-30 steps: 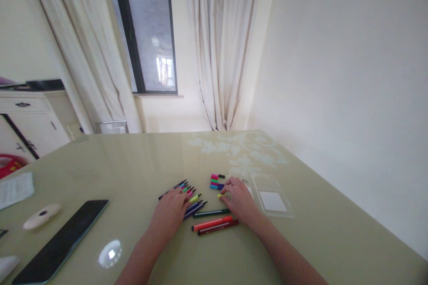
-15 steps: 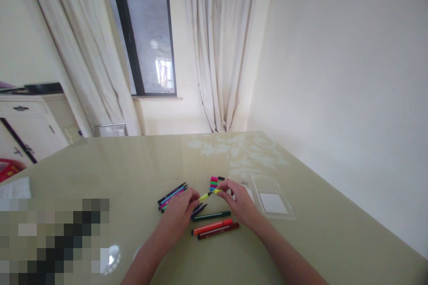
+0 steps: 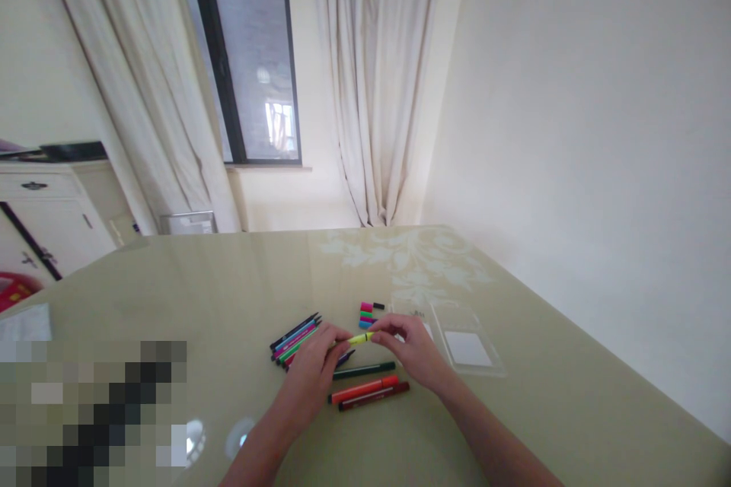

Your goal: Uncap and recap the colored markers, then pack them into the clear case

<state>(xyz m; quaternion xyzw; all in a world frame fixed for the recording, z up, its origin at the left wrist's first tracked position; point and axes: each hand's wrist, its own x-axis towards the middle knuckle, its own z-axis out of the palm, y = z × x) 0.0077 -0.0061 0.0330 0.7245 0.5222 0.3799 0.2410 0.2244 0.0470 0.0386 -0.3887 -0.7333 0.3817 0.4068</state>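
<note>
Between my hands, above the table, is a yellow marker (image 3: 359, 338). My left hand (image 3: 317, 354) pinches its barrel, and the fingers of my right hand (image 3: 404, 342) are closed on its yellow cap (image 3: 371, 335). Cap and barrel meet in one line, with a dark band between them. Uncapped markers (image 3: 294, 336) in several colours lie side by side beyond and under my left hand. Past my right fingertips is a small group of loose caps (image 3: 365, 314). Nearer me lie a dark green marker (image 3: 365, 371), an orange-red marker (image 3: 365, 389) and a dark red marker (image 3: 374, 396), all capped.
A clear plastic case (image 3: 468, 348) lies flat to the right of my right hand. The glossy table (image 3: 199, 289) reaches toward curtains (image 3: 382, 91) and a window (image 3: 256, 53). A white wall (image 3: 599, 129) runs along its right side, and a cabinet (image 3: 46, 205) stands far left.
The yellow cap and the barrel have come together; the dark tip that showed between them is now covered. Both hands have shifted slightly, and the other markers lie as before.
</note>
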